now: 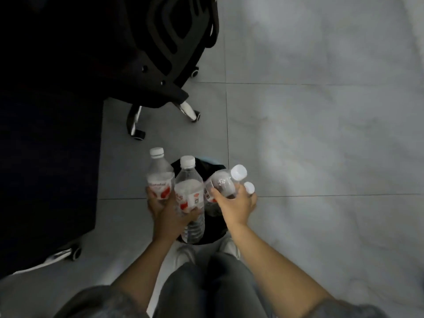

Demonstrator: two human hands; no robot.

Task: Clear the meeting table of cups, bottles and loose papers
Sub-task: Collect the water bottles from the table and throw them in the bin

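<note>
Four capped bottles hang over a black-lined bin (207, 166): left hand (168, 214) clasps two bottles (160, 180), right hand (236, 206) clasps two more (221, 182). Red-and-white labels, writing too blurred to read.

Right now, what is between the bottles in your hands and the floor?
In the head view, a bin lined with a black bag sits right under the bottles held by the left hand and right hand.

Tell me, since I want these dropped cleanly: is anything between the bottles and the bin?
Nothing visible. The left hand and right hand hold the bottles directly over the black-lined bin.
</note>
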